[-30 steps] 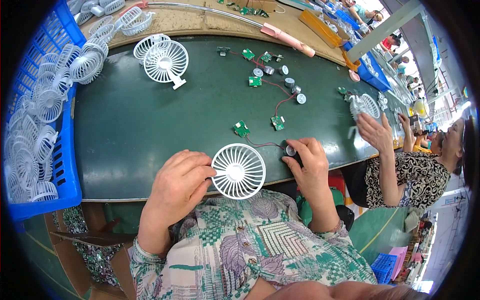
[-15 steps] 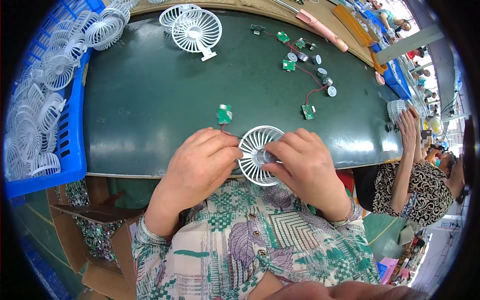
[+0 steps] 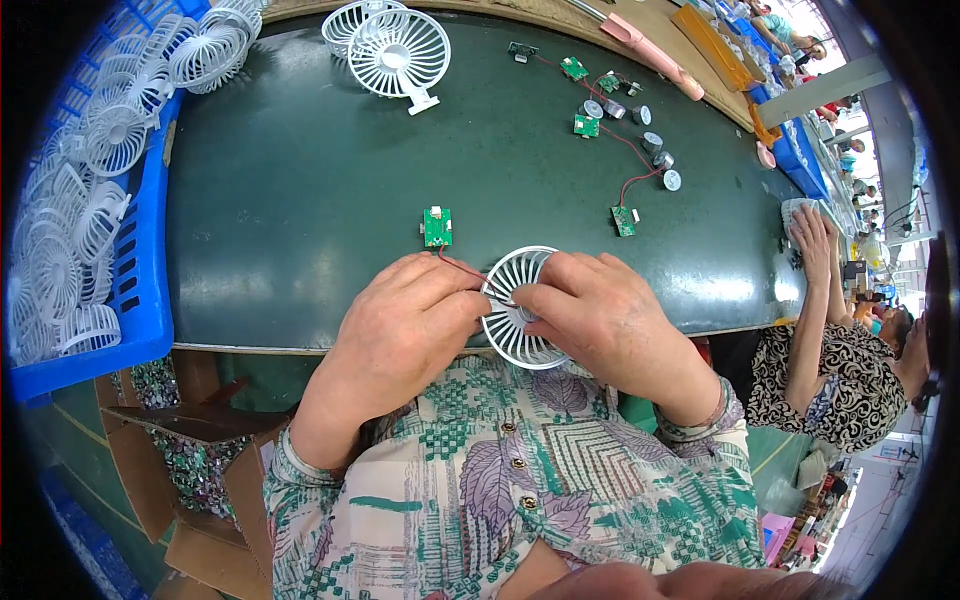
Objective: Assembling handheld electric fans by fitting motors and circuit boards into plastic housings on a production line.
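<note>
A round white fan grille is held low over the table's near edge, its hollow side up. My left hand is closed on the grille's left rim. Over the hub, my right hand has thumb and fingers pinched together. A thin red wire runs from a green circuit board, lying on the table beyond my left hand, across the rim to the right fingertips. Those fingers cover most of the hub, and what they pinch is hidden.
A blue crate of white grilles stands at left. Two more grilles lie at the far edge of the green table. Several wired boards and motors sit at far right, near a pink handle piece. A co-worker works at right.
The right fingers have shifted from gripping a silver motor at the hub to pinching nearer the wire. The circuit board has turned flat and moved slightly left.
</note>
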Demonstrator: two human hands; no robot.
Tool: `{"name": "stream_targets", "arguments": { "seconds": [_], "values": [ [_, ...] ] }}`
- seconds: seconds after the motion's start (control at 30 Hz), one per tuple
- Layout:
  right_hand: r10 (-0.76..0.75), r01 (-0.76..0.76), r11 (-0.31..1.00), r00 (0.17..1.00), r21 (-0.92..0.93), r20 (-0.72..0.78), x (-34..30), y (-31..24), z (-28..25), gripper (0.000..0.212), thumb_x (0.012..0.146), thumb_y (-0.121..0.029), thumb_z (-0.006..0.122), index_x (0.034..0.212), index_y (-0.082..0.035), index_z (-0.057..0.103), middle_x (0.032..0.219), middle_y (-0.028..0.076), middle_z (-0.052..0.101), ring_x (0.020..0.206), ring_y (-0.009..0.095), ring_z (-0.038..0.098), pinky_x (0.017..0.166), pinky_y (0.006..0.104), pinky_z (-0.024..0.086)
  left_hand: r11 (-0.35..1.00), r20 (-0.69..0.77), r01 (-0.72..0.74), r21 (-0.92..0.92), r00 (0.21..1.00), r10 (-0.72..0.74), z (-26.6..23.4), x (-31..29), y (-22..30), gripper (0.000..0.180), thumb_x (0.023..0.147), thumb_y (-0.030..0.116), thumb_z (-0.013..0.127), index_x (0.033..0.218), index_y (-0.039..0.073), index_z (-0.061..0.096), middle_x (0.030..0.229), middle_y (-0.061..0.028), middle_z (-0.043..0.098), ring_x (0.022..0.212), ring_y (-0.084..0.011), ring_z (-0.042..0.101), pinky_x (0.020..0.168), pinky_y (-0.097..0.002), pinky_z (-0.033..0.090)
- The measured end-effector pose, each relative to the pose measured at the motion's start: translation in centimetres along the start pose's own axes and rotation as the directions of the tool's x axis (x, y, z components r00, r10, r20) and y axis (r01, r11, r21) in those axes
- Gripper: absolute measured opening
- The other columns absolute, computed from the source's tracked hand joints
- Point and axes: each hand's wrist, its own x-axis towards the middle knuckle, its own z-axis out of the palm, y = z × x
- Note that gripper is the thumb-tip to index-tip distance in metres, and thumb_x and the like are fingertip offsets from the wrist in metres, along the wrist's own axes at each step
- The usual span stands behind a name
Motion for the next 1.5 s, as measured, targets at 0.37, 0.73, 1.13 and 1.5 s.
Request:
{"name": "stream_targets", "arguments": {
  "seconds": [0.37, 0.73, 1.13, 1.5],
  "values": [
    [-0.124, 0.126, 0.992, 0.972, -0.005, -0.198, -3.8, 0.6, 2.9, 0.061, 0.074, -0.031, 0.077, 0.129, -0.010, 0.062, 0.126, 0.008, 0.060, 0.099, 0.026, 0.061, 0.082, 0.0399, 0.048, 0.999, -0.005, 0.029, 0.021, 1.000, -0.029, -0.2, 0.0, 0.3, 0.023, 0.071, -0.001, 0.073, 0.092, 0.004, 0.067, 0.102, -0.0125, 0.066, 0.099, -0.0303, 0.067, 0.083, -0.0398, 0.053],
    [-0.073, 0.157, 0.980, 0.854, 0.121, -0.516, -4.6, 2.0, 5.1, 0.058, 0.066, -0.018, 0.082, 0.121, -0.007, 0.066, 0.122, 0.008, 0.063, 0.097, 0.024, 0.064, 0.082, 0.0376, 0.050, 0.761, -0.163, 0.186, 0.622, 0.981, -0.106, -5.8, 6.4, -4.1, 0.061, 0.078, 0.000, 0.071, 0.136, 0.009, 0.053, 0.145, -0.0189, 0.047, 0.132, -0.0376, 0.047, 0.109, -0.0430, 0.040],
    [0.484, -0.538, 0.821, 0.475, 0.193, -0.735, -14.6, 12.9, 0.1, 0.036, 0.080, -0.004, 0.074, 0.115, 0.000, 0.068, 0.115, 0.015, 0.064, 0.105, 0.031, 0.063, 0.091, 0.0392, 0.050, 0.784, 0.151, 0.088, 0.615, 0.962, -0.226, -5.5, 5.4, -5.2, 0.023, 0.079, 0.003, 0.068, 0.100, 0.002, 0.058, 0.110, -0.0158, 0.060, 0.102, -0.0359, 0.060, 0.085, -0.0451, 0.051],
    [0.165, -0.347, 0.905, 0.820, -0.247, -0.548, -2.7, 13.3, -3.9, 0.028, 0.082, -0.008, 0.071, 0.109, -0.004, 0.068, 0.108, 0.012, 0.065, 0.101, 0.032, 0.060, 0.088, 0.0411, 0.048, 0.953, -0.175, 0.165, 0.252, 0.977, -0.123, -0.1, 0.4, 1.3, 0.040, 0.072, 0.007, 0.078, 0.110, 0.002, 0.065, 0.136, -0.0236, 0.053, 0.117, -0.0403, 0.058, 0.096, -0.0455, 0.048]
  ]
}}
